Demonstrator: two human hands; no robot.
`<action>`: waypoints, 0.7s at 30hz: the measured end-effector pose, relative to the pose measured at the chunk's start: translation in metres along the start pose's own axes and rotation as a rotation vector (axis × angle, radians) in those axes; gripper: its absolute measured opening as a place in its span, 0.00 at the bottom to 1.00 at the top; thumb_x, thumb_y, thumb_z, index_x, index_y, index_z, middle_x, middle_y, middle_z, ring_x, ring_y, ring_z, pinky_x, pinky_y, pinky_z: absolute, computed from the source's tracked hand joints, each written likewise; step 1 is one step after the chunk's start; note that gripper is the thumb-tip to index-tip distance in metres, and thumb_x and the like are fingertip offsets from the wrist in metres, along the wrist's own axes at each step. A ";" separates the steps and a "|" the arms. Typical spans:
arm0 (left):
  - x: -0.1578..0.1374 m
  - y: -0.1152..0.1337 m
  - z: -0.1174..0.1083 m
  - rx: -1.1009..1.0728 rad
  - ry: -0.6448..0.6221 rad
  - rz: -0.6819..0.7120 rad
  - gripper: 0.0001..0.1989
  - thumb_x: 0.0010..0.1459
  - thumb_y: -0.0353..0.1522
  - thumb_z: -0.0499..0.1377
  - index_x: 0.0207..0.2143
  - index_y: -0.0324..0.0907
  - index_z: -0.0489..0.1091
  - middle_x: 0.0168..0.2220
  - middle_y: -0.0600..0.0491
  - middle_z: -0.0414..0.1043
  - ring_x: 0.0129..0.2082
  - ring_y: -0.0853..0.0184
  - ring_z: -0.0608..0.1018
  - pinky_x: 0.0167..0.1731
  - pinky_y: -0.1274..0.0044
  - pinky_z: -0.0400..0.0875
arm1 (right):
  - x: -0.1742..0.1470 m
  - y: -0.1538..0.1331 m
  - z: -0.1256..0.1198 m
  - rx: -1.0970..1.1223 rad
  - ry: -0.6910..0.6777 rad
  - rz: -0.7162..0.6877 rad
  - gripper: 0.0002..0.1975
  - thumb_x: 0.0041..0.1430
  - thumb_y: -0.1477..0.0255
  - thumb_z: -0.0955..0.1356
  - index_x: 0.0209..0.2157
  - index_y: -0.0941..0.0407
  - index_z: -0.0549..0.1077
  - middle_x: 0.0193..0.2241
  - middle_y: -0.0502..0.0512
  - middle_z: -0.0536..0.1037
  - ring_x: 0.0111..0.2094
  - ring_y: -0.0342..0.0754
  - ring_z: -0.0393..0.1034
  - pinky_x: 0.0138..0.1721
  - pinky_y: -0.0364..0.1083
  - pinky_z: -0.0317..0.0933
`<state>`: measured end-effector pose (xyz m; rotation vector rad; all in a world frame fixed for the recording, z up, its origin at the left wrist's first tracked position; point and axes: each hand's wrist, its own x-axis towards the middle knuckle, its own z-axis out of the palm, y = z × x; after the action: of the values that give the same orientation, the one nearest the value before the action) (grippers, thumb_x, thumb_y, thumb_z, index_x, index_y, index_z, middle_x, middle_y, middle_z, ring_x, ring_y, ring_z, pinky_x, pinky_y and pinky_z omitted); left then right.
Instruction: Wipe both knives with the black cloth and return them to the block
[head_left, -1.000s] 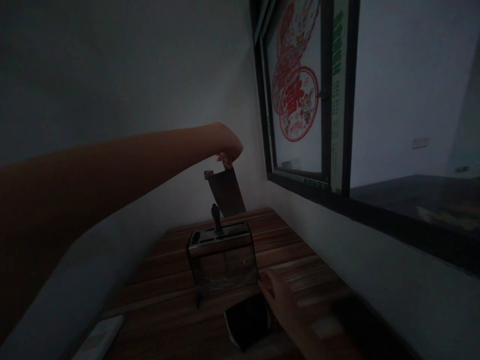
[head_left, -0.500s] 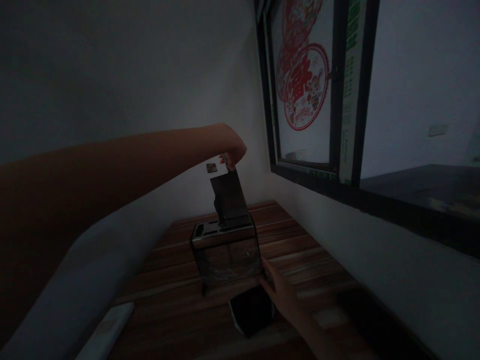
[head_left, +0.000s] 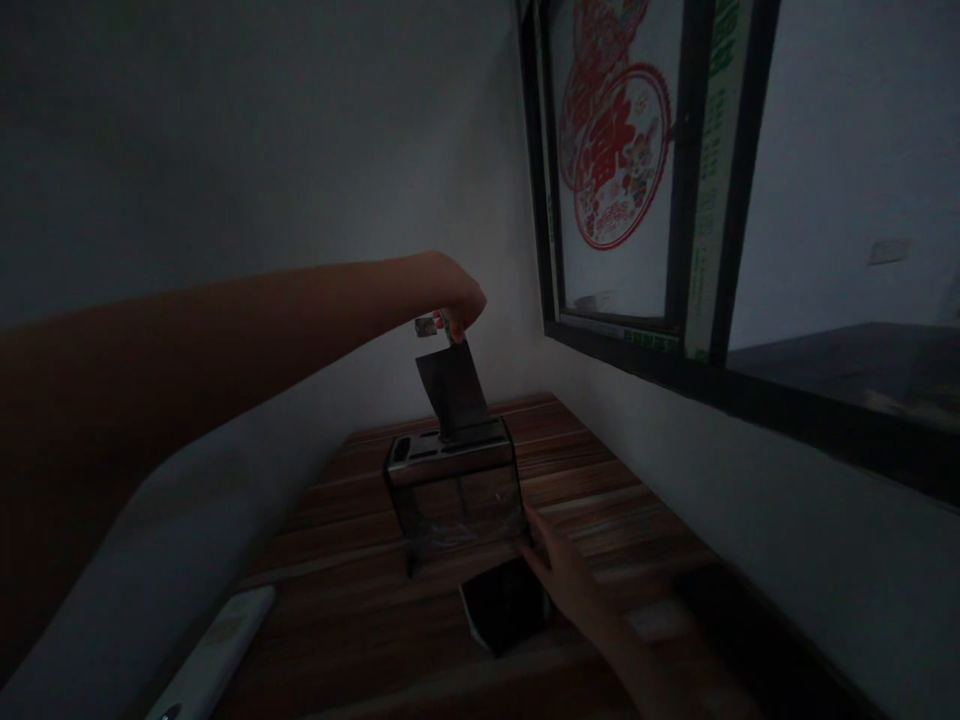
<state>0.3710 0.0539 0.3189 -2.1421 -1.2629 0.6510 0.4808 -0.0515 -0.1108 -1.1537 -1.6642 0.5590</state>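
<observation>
My left hand [head_left: 454, 318] is closed round the handle of a cleaver [head_left: 456, 385], mostly hidden by the hand. Its wide dark blade points down, slightly tilted, with the lower edge at the slotted top of a knife block [head_left: 457, 500]; how far it is inside, I cannot tell. The block has a metal-coloured top, dark edges and a see-through front. Low on the block's right side, my right hand [head_left: 553, 560] grips the edge, thumb toward the front and fingers along the side. A black, squarish flat thing [head_left: 504, 605] lies just in front, near the right wrist.
The wooden table [head_left: 360, 620] runs back to a pale wall with a socket [head_left: 425, 327]. A long white object [head_left: 214, 650] lies at the left edge. On the right is a dark-framed window [head_left: 630, 350] with red paper decorations [head_left: 622, 160]. The room is dim.
My left hand and the cleaver have shifted slightly left, and the blade leans a bit more. The right hand stays at the block. The view has moved slightly.
</observation>
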 end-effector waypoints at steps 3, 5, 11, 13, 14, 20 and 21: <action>0.005 0.009 0.010 0.056 -0.010 0.053 0.09 0.41 0.38 0.64 0.23 0.42 0.76 0.16 0.54 0.70 0.27 0.64 0.74 0.35 0.74 0.62 | 0.000 0.002 0.000 0.002 -0.015 -0.003 0.28 0.56 0.72 0.62 0.59 0.52 0.57 0.56 0.56 0.65 0.54 0.51 0.62 0.55 0.55 0.56; 0.007 0.019 0.014 0.071 -0.029 0.048 0.08 0.41 0.38 0.64 0.22 0.43 0.76 0.16 0.53 0.71 0.27 0.64 0.74 0.34 0.74 0.62 | 0.000 0.001 0.000 -0.001 -0.027 0.004 0.28 0.56 0.72 0.62 0.60 0.52 0.56 0.55 0.56 0.66 0.54 0.50 0.62 0.54 0.55 0.57; 0.013 0.054 0.028 0.052 0.017 0.035 0.07 0.40 0.34 0.66 0.15 0.43 0.73 0.13 0.53 0.70 0.27 0.62 0.75 0.33 0.74 0.63 | 0.000 -0.004 -0.001 -0.030 -0.020 0.032 0.27 0.57 0.72 0.61 0.59 0.51 0.57 0.55 0.55 0.66 0.53 0.51 0.63 0.54 0.55 0.57; 0.015 0.066 0.035 0.085 0.037 0.075 0.07 0.40 0.34 0.66 0.15 0.43 0.74 0.14 0.52 0.71 0.29 0.61 0.75 0.32 0.74 0.64 | 0.000 -0.005 -0.001 -0.036 -0.017 0.028 0.27 0.57 0.72 0.61 0.59 0.51 0.57 0.55 0.55 0.67 0.53 0.51 0.63 0.54 0.55 0.57; 0.016 0.071 0.039 0.102 0.042 0.095 0.06 0.41 0.34 0.66 0.16 0.43 0.74 0.16 0.51 0.72 0.30 0.60 0.76 0.33 0.74 0.64 | 0.000 -0.005 -0.001 -0.037 -0.015 0.025 0.28 0.56 0.72 0.61 0.59 0.51 0.57 0.54 0.55 0.67 0.53 0.51 0.63 0.54 0.55 0.57; 0.029 0.095 0.063 0.096 0.096 0.135 0.06 0.39 0.33 0.68 0.24 0.44 0.77 0.31 0.47 0.78 0.35 0.56 0.77 0.34 0.72 0.67 | 0.000 -0.004 -0.001 -0.065 -0.035 0.020 0.29 0.56 0.73 0.61 0.60 0.53 0.55 0.56 0.57 0.65 0.55 0.51 0.61 0.55 0.55 0.56; 0.031 0.097 0.067 0.068 0.118 0.130 0.07 0.37 0.33 0.69 0.24 0.45 0.77 0.30 0.48 0.78 0.35 0.57 0.77 0.34 0.72 0.67 | 0.000 -0.005 -0.001 -0.066 -0.033 0.017 0.29 0.56 0.73 0.61 0.60 0.53 0.56 0.56 0.57 0.65 0.55 0.51 0.60 0.56 0.55 0.55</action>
<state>0.4009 0.0581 0.2011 -2.1857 -1.0319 0.6030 0.4802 -0.0534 -0.1064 -1.2128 -1.7136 0.5401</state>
